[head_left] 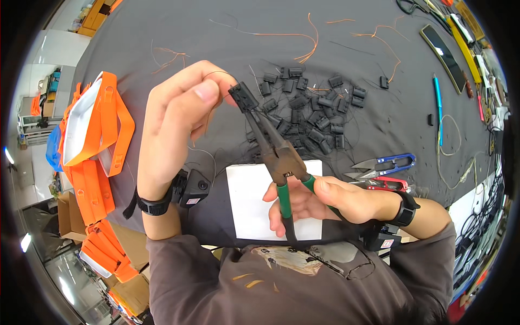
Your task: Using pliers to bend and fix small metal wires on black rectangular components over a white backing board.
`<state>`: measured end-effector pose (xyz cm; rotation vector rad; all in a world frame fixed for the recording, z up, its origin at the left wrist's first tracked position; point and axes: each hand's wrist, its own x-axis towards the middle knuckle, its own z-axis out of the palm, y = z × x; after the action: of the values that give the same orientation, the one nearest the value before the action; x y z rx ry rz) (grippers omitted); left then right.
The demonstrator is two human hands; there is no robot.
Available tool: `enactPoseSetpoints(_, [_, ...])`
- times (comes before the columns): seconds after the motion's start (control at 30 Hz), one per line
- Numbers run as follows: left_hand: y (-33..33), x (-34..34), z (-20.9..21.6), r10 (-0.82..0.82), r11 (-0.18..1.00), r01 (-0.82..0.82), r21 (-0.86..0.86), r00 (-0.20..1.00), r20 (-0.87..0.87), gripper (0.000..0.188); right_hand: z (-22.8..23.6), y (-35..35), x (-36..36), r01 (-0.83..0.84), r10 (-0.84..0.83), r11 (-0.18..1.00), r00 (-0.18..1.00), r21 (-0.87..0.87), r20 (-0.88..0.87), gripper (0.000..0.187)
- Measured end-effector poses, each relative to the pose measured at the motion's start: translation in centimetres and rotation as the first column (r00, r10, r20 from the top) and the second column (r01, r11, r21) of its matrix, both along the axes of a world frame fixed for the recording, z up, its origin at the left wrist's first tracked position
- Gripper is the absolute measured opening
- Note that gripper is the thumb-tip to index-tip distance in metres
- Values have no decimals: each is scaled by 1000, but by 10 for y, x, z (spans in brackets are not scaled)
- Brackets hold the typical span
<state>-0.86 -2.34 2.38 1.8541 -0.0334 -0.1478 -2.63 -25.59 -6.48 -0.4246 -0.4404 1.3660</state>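
Head view: the right hand is closed around the green handles of long-nose pliers, dark and worn at the pivot. The plier tips clamp a small black rectangular connector, raised above the dark desk. The left hand pinches a thin wire at the connector. A pile of matching black connectors lies behind; blue-handled snips sit right, beside a white pad.

L hand raised, fingers pinched | R hand grip closed, wrist low
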Motion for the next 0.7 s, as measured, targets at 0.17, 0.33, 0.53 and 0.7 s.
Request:
enactPoseSetpoints(0.17, [-6,-1,-1,-51,993,51,-103,999,-1,16,0,0,0,-3,3,1000,1000,-6,5,69])
enactPoseSetpoints(0.33, [-7,2,-8,-7,991,1,-131,999,-48,27,4,0,4,-41,40,999,999,-20,-34,72])
enactPoseSetpoints(0.53, [28,10,3,114,962,-106,-251,993,19,12,6,-1,4,-50,47,996,998,-72,-39,71])
enactPoseSetpoints(0.7, [30,-11,9,13,965,-70,251,974,224,10,3,1,3,-48,47,997,999,-56,-24,68])
